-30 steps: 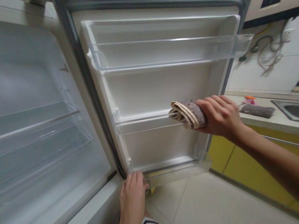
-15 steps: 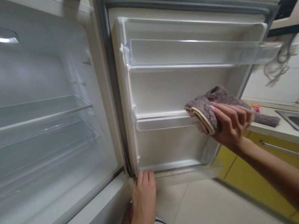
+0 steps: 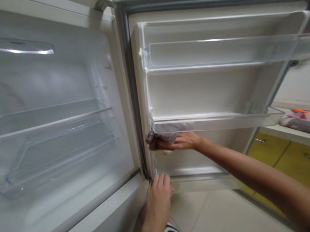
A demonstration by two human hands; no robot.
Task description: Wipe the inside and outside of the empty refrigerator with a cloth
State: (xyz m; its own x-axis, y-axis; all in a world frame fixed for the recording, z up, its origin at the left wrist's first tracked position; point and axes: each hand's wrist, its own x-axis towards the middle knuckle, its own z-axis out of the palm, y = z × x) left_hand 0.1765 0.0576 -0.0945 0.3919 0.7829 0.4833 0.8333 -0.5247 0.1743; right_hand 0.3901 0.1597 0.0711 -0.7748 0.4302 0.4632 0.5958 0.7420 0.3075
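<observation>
My right hand (image 3: 187, 141) holds a folded grey-brown cloth (image 3: 154, 139) below the middle door shelf (image 3: 209, 124), pressing it toward the hinge-side end. Part of the cloth shows blurred through the clear plastic. My left hand (image 3: 159, 187) has its fingers curled over the bottom corner of the open refrigerator door (image 3: 198, 89), at the hinge-side end of the lowest door shelf (image 3: 203, 183). Its fingertips are partly hidden.
On the left is the lit refrigerator compartment (image 3: 78, 210) with a glass shelf (image 3: 55, 116). At right, a counter (image 3: 277, 130) above yellow cabinets (image 3: 307, 170) carries a rolled grey cloth (image 3: 309, 126) and a pink and orange item (image 3: 298, 113). Tiled floor (image 3: 215, 216) lies below.
My right hand has carried the cloth leftward, from the right part of the middle door shelf to beneath its hinge-side end. My left hand stays at the door's bottom corner. The view has shifted slightly.
</observation>
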